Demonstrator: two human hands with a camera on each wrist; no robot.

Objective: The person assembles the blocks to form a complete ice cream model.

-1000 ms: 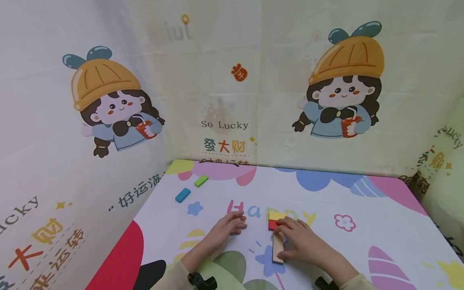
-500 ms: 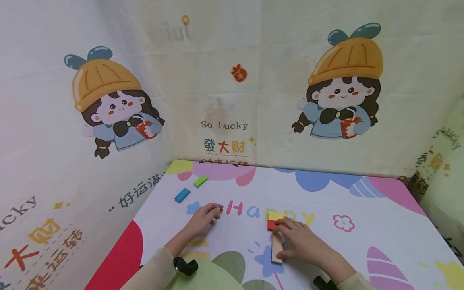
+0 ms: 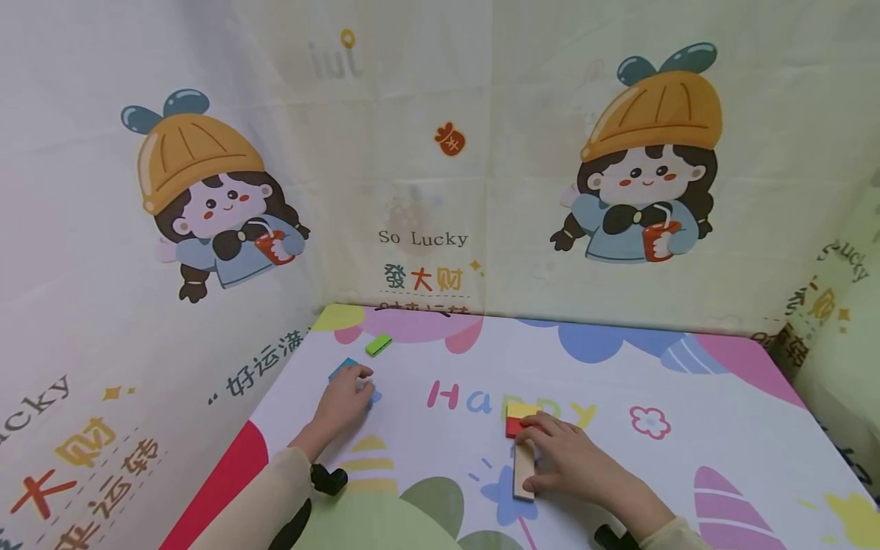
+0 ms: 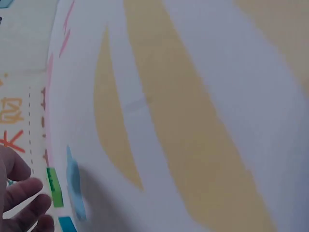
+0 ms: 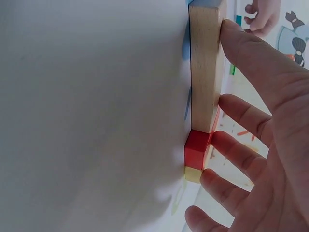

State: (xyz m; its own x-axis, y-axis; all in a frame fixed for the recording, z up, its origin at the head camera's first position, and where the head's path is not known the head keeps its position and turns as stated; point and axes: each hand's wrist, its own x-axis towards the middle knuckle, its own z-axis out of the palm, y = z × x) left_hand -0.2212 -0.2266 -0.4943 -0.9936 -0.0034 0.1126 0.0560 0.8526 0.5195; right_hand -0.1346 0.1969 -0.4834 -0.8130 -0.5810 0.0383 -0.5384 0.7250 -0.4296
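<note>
My left hand [image 3: 344, 393] is over the blue block [image 3: 339, 368], covering part of it, its fingers loosely bent. In the left wrist view the blue block [image 4: 66, 224] lies below the fingertips, and no grip shows. A green block [image 3: 379, 345] lies just beyond. My right hand [image 3: 571, 458] rests its thumb and fingertips on a row of blocks: a long plain wooden block [image 5: 205, 67] with a red block [image 5: 197, 149] and a yellow block [image 5: 193, 175] at its far end. The thumb touches the wooden block near its near end.
The blocks lie on a white table mat [image 3: 440, 443] printed with "Happy" and coloured shapes. A cloth backdrop [image 3: 509, 244] with cartoon figures rises behind the table and along its sides.
My left hand has moved left and away from me, from near the printed "H" to over the blue block. The right hand has stayed on the wooden, red and yellow blocks.
</note>
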